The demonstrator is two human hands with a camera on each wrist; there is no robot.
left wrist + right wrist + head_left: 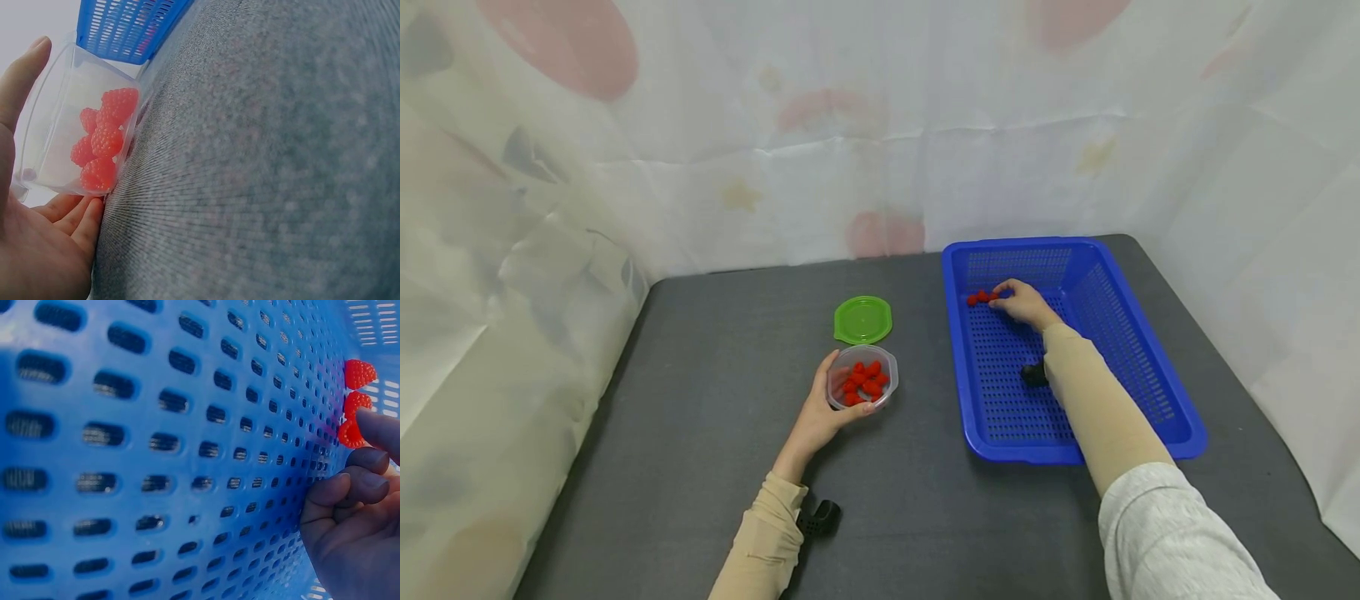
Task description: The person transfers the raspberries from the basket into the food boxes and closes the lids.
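My left hand (823, 414) holds a clear plastic container (891, 367) on the table, thumb on one side and fingers round the other. Several red raspberries (107, 142) lie in the bottom of it. Just behind the container is a green lid (862, 320). Over on the right, my right hand (1026, 305) reaches down into a blue basket (955, 358). Its thumb and forefinger pinch a raspberry (352, 434) at the basket's floor. Two more raspberries (359, 374) sit in a row beside that one, near the basket's left wall.
The grey table (715, 400) carries everything. A pale printed curtain (880, 125) hangs along its back and both sides. Each wrist wears a black camera mount (822, 518), and the right one hangs over the basket floor.
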